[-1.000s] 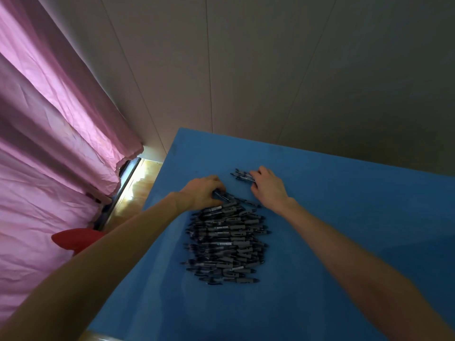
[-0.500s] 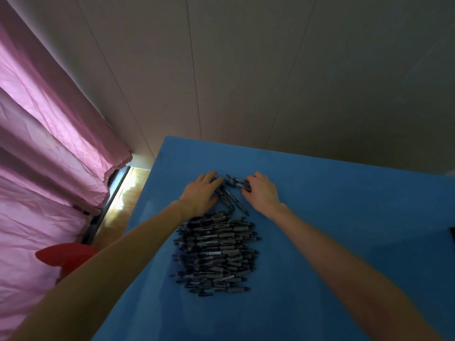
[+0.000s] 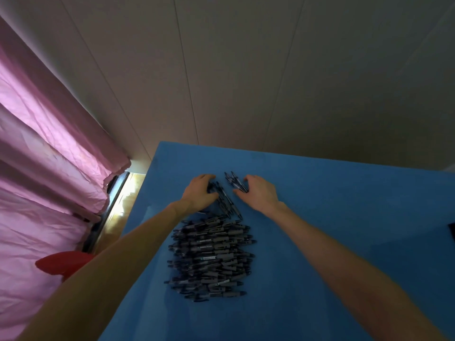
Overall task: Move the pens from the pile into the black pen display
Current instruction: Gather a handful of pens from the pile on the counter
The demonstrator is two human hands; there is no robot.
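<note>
both hands at far end of pile — left hand curled round a few pens, right hand pinching another bunch, long axes pointing away.

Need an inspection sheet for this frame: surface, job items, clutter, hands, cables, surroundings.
Surface: blue tabletop, set against a pale panelled wall.
Job's things: large pile of dark pens at the table's centre; small bunch of pens apart at the far side, between the hands. A dark object is cut off at the right edge; cannot tell if it is the display.
Clutter: nothing seen on the table.
Hands: left hand curled over a few pens; right hand beside the small bunch, fingers curved against it, grip unclear.
Cables: nothing seen.
Surroundings: pink curtain to the left, red object beneath it, strip of wooden floor.
</note>
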